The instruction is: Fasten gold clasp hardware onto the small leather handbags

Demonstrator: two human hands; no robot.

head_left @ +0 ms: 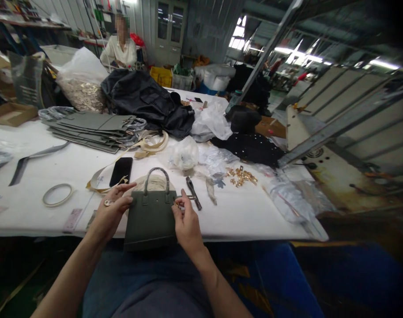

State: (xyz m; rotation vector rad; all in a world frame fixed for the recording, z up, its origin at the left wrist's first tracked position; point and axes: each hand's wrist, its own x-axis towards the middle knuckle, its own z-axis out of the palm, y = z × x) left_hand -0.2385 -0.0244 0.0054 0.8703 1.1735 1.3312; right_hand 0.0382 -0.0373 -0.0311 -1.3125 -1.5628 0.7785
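A small dark green handbag [151,221] stands upright at the table's front edge, close to my body, its looped handle [156,174] raised. My left hand [113,207], with a ring on one finger, grips the bag's upper left edge between thumb and fingers. At the upper right side, my right hand [188,221] is closed, thumb and fingertips pinching a small gold-coloured metal fitting [176,204] by a narrow strap; the fingers partly hide it. Just beyond that hand lies a dark metal hand tool [193,193]. Behind the bag is a pale round coil [140,182].
A black phone [121,171], a tape roll [57,194] and gold metal fittings [242,176] lie on the white table [241,216]. Further back are stacked grey-green bag pieces [88,128], black material [148,99] and plastic bags. A metal post slants up at right. Another person [120,51] sits beyond.
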